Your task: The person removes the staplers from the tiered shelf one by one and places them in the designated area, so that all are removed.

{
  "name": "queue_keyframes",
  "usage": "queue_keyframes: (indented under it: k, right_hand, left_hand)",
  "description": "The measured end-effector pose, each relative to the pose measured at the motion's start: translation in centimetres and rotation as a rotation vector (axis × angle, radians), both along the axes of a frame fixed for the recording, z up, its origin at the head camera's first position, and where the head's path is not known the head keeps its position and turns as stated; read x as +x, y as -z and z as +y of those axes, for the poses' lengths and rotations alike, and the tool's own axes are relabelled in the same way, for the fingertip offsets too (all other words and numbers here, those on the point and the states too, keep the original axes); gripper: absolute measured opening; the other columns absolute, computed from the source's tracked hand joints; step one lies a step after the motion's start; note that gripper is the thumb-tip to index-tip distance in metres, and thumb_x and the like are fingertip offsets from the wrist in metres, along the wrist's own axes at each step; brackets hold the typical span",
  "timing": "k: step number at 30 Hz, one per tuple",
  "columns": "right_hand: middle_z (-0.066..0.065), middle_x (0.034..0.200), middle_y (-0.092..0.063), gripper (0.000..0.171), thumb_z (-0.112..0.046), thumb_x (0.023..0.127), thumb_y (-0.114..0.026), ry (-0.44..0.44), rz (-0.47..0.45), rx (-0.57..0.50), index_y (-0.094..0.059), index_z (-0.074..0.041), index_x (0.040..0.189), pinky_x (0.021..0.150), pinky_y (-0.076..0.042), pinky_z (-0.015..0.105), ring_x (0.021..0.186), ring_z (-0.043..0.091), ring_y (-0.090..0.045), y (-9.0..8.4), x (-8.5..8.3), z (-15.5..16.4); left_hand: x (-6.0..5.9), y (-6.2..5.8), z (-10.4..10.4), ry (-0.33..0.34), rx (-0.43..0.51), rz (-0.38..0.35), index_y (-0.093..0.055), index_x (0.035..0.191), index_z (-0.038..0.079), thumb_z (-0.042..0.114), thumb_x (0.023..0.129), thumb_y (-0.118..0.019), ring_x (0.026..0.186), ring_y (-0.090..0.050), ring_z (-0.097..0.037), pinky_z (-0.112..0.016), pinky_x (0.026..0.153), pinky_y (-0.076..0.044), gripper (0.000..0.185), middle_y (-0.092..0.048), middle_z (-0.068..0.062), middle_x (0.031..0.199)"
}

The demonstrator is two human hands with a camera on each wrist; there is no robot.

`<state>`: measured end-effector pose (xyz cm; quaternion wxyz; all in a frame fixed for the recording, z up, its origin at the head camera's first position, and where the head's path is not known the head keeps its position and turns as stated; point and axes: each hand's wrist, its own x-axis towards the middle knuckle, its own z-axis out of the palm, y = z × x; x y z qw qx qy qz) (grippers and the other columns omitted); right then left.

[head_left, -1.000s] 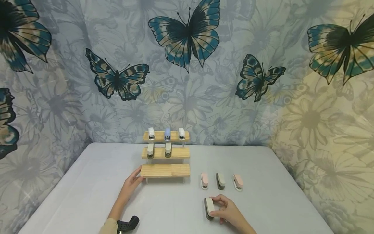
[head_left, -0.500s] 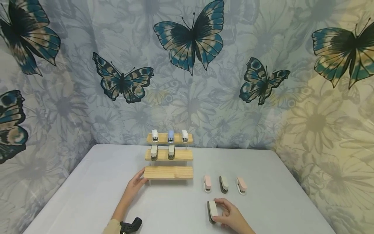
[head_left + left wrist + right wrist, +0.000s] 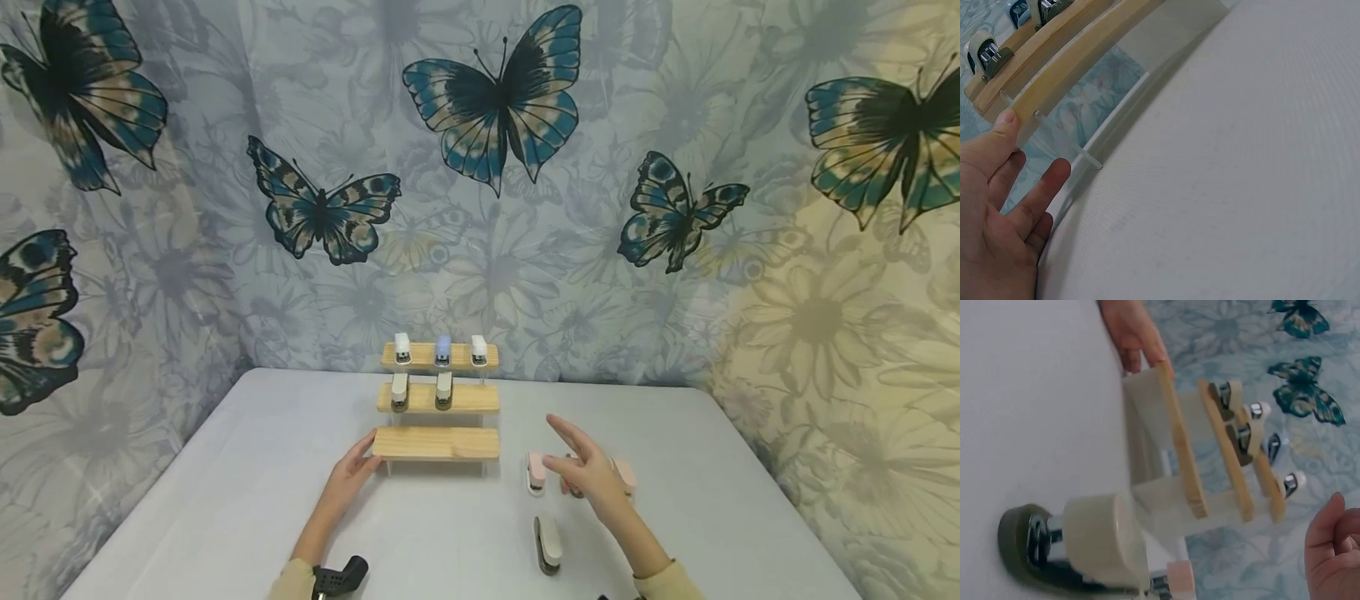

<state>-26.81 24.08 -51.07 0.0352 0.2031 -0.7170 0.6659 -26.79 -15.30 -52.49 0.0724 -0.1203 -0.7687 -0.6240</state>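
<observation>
My right hand (image 3: 588,471) has let go of the cream-and-olive stapler (image 3: 548,543), which it was clasping half a second ago. That stapler now lies alone on the bench (image 3: 225,500), near my edge, and my right grip is open and empty, fingers relaxed and lifted above the row of three more staplers. Of that row, the pink stapler (image 3: 535,472) on the left shows best; my hand covers most of the other two. I take this to mean the stapler has been set down, or at least released, and the hand is free for something else.

My left hand (image 3: 351,477) has not moved. Its thumb rests against the left end of the lowest step of the three-tier wooden rack (image 3: 437,442), fingers straight, steadying it rather than clasping it. In the left wrist view the thumb (image 3: 1005,122) touches the plank's end.

The lowest step is bare; the middle step holds two staplers, the top one three.

I can read no brand, label or writing on the staplers or the rack.
</observation>
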Motion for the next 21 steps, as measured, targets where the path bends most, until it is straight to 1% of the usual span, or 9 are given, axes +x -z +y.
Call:
queue_keyframes:
  k: [2, 4, 7, 8, 9, 11, 15, 18, 21]
  right_hand:
    - [-0.002, 0.127, -0.022, 0.054, -0.014, 0.078, -0.051, -0.037, 0.01, 0.029, -0.024, -0.021, 0.125, 0.028, -0.029, 0.031, 0.039, 0.017, -0.038, -0.8, -0.6, -1.7]
    - [0.001, 0.127, -0.022, 0.053, -0.017, 0.079, -0.049, -0.053, 0.02, 0.055, -0.023, -0.019, 0.125, 0.031, -0.032, 0.034, 0.041, 0.019, -0.04, -3.2, 0.0, -3.8]
    - [0.002, 0.126, -0.023, 0.05, -0.023, 0.079, -0.048, -0.069, -0.018, 0.05, -0.026, -0.018, 0.124, 0.036, -0.035, 0.039, 0.044, 0.023, -0.039, -7.2, 1.4, -6.7]
    - [0.003, 0.126, -0.024, 0.05, -0.023, 0.079, -0.048, -0.076, -0.017, 0.036, -0.026, -0.017, 0.123, 0.038, -0.036, 0.038, 0.044, 0.023, -0.038, -8.3, 1.6, -7.4]
    - [0.004, 0.126, -0.023, 0.051, -0.024, 0.078, -0.049, -0.072, -0.022, 0.044, -0.026, -0.017, 0.123, 0.038, -0.037, 0.039, 0.044, 0.023, -0.038, -8.6, 1.2, -8.0]
    - [0.004, 0.126, -0.023, 0.051, -0.026, 0.078, -0.049, -0.097, 0.01, 0.044, -0.026, -0.016, 0.124, 0.042, -0.038, 0.032, 0.046, 0.018, -0.04, -6.9, -1.4, -8.2]
    - [0.004, 0.126, -0.023, 0.054, -0.029, 0.077, -0.05, -0.074, -0.042, 0.095, -0.026, -0.015, 0.123, 0.05, -0.041, 0.031, 0.05, 0.016, -0.042, -7.8, -2.9, -9.4]
    - [0.003, 0.126, -0.022, 0.059, -0.032, 0.074, -0.053, -0.042, -0.182, 0.133, -0.025, -0.015, 0.123, 0.053, -0.042, 0.039, 0.05, 0.02, -0.042, -12.2, -0.6, -11.4]
    - [0.005, 0.127, -0.019, 0.067, -0.033, 0.072, -0.055, -0.055, -0.252, 0.135, -0.02, -0.01, 0.125, 0.057, -0.043, 0.036, 0.052, 0.018, -0.041, -12.6, -1.0, -12.5]
  left_hand:
    - [-0.1, -0.1, 0.0, -0.006, 0.001, 0.004, -0.029, 0.122, 0.02, 0.033, 0.079, -0.046, 0.09, -0.046, -0.017, -0.035, 0.081, -0.034, 0.048, -0.027, 0.0, 0.124]
    - [-0.1, -0.1, 0.0, -0.018, 0.007, -0.007, -0.031, 0.121, 0.021, 0.033, 0.078, -0.047, 0.09, -0.046, -0.016, -0.036, 0.081, -0.034, 0.048, -0.028, 0.001, 0.123]
    - [-0.1, 0.0, 0.1, -0.003, 0.008, -0.004, -0.03, 0.122, 0.02, 0.032, 0.078, -0.047, 0.09, -0.046, -0.017, -0.037, 0.08, -0.034, 0.049, -0.028, 0.0, 0.123]
    - [0.0, 0.0, 0.2, -0.009, 0.018, -0.012, -0.031, 0.121, 0.021, 0.033, 0.077, -0.048, 0.089, -0.046, -0.016, -0.036, 0.08, -0.034, 0.048, -0.028, 0.002, 0.123]
    - [0.0, 0.1, 0.2, -0.006, 0.022, -0.012, -0.031, 0.121, 0.021, 0.033, 0.077, -0.048, 0.089, -0.046, -0.016, -0.036, 0.08, -0.034, 0.048, -0.028, 0.003, 0.123]
    - [0.0, 0.0, 0.2, -0.011, 0.029, -0.004, -0.032, 0.121, 0.021, 0.033, 0.077, -0.048, 0.088, -0.047, -0.015, -0.034, 0.08, -0.035, 0.048, -0.028, 0.003, 0.123]
    - [0.0, -0.1, 0.3, -0.038, 0.032, -0.009, -0.034, 0.119, 0.021, 0.034, 0.076, -0.049, 0.087, -0.048, -0.014, -0.031, 0.079, -0.036, 0.048, -0.03, 0.005, 0.121]
    - [0.0, -0.2, 0.2, -0.051, 0.025, -0.021, -0.035, 0.118, 0.022, 0.036, 0.075, -0.05, 0.087, -0.047, -0.013, -0.031, 0.079, -0.037, 0.047, -0.032, 0.006, 0.12]
    - [0.0, -0.2, 0.2, -0.045, 0.036, -0.028, -0.035, 0.118, 0.022, 0.036, 0.075, -0.05, 0.088, -0.047, -0.012, -0.03, 0.079, -0.036, 0.047, -0.032, 0.007, 0.12]
